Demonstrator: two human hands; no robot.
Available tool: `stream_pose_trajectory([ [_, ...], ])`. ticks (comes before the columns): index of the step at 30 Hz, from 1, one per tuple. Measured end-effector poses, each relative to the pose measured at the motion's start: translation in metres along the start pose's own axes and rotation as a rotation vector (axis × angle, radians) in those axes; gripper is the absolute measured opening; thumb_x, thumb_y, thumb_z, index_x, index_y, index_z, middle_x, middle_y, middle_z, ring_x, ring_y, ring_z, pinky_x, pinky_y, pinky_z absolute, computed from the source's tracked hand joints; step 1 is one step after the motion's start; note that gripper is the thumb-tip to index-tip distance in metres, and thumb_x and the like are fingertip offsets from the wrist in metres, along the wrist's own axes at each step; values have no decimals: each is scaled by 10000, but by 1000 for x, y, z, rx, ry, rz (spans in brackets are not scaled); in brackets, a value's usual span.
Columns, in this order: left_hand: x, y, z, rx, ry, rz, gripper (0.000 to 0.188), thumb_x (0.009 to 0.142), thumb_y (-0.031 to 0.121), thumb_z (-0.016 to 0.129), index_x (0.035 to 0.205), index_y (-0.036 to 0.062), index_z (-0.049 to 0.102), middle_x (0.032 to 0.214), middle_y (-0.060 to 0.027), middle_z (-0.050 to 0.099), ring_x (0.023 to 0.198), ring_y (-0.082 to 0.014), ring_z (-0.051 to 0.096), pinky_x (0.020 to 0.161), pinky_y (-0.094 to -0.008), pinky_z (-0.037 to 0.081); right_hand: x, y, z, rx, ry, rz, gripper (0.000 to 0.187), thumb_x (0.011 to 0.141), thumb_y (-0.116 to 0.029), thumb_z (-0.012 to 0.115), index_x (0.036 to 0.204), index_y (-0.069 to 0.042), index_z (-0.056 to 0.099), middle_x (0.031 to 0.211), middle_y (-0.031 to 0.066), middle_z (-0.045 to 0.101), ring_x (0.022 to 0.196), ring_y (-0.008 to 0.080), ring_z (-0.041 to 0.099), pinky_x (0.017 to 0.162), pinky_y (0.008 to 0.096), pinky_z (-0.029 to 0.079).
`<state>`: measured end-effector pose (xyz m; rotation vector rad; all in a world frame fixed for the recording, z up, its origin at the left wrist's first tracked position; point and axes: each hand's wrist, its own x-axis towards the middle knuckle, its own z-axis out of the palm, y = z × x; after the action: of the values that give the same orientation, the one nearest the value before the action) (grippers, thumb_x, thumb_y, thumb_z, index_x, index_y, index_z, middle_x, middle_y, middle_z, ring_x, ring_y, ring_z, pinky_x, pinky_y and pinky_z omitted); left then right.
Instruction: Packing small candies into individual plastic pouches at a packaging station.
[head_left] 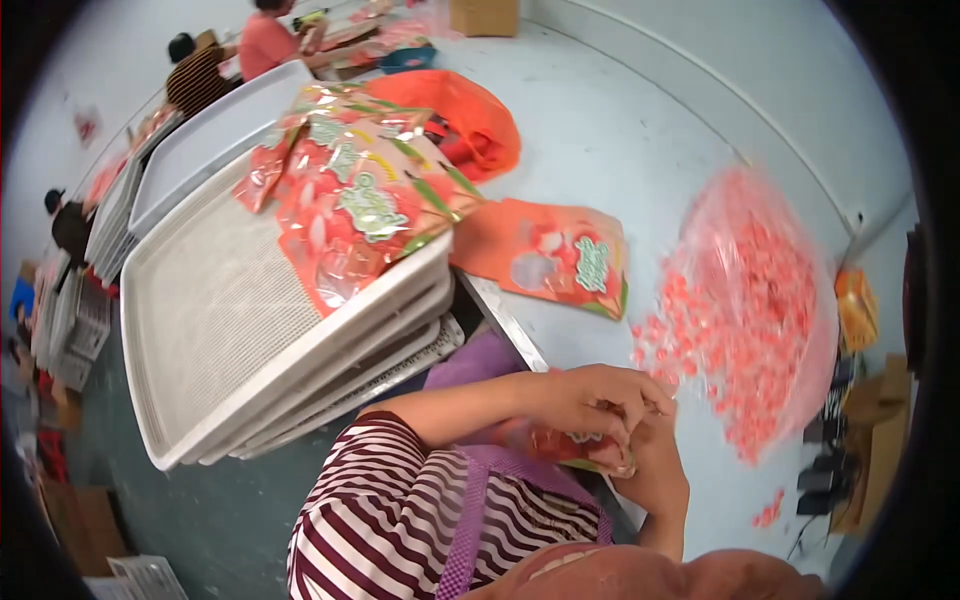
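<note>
Close to my body, at the table's near edge, I have a red and pink printed pouch (pixel 582 450) of shiny film between my hands. My left hand (pixel 585 395) reaches across from the left with bent fingers at the pouch's upper edge. On the right side, my right hand (pixel 655 455) is closed around the pouch's end, and its fingers are partly hidden behind my left hand. Right of my hands, a heap of small pink wrapped pieces (pixel 750 300) spills from a clear plastic bag (pixel 740 190). Another such pouch (pixel 565 258) lies flat on the table beyond my hands.
At the left, several printed pouches (pixel 370 205) lie on a stack of white mesh trays (pixel 200 300). An orange bag (pixel 490 115) sits behind them. Loose pink pieces (pixel 768 510) lie at the near right. Cardboard boxes (pixel 875 430) stand far right. Co-workers (pixel 268 45) sit at the far left.
</note>
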<state>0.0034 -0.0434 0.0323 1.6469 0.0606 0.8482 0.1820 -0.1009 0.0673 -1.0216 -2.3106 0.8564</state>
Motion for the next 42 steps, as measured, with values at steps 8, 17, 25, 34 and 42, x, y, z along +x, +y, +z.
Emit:
stream_pose_trajectory([
  [8, -31, 18, -33, -436, 300, 259, 79, 788, 41, 666, 764, 52, 592, 1292, -203, 472, 1214, -289, 456, 1036, -419, 324, 56, -1, 9, 598, 734, 141, 202, 773, -67, 547, 959, -35, 617, 906, 29, 600, 937, 145, 539, 967, 304, 359],
  [17, -69, 34, -48, -168, 640, 3, 633, 789, 8, 623, 1357, 28, 344, 1310, -138, 470, 1206, -229, 461, 957, -376, 418, 82, 30, 11, 745, 514, -26, 88, 806, -11, 621, 760, -11, 546, 764, -2, 553, 665, 65, 470, 606, 199, 380],
  [25, -75, 41, -18, 337, 937, -168, 245, 809, 116, 690, 1004, -26, 640, 963, -75, 600, 859, -130, 568, 742, -247, 451, 82, 32, 19, 287, 619, -200, 77, 831, -38, 630, 782, -6, 580, 776, 31, 562, 686, 87, 490, 624, 213, 395],
  [34, -76, 52, -16, 509, 842, -48, 150, 821, 84, 664, 931, -17, 658, 923, -105, 617, 816, -161, 582, 702, -264, 455, 79, 38, 19, 451, 587, -137, 69, 795, -37, 663, 787, -5, 603, 756, 65, 596, 692, 135, 540, 631, 244, 421],
  [42, -76, 45, -20, 534, 936, -107, 172, 818, 97, 672, 948, -15, 658, 894, -87, 621, 803, -159, 579, 715, -266, 451, 79, 34, 18, 394, 660, -159, 75, 785, 5, 655, 778, 0, 580, 767, 70, 601, 690, 141, 541, 639, 249, 423],
])
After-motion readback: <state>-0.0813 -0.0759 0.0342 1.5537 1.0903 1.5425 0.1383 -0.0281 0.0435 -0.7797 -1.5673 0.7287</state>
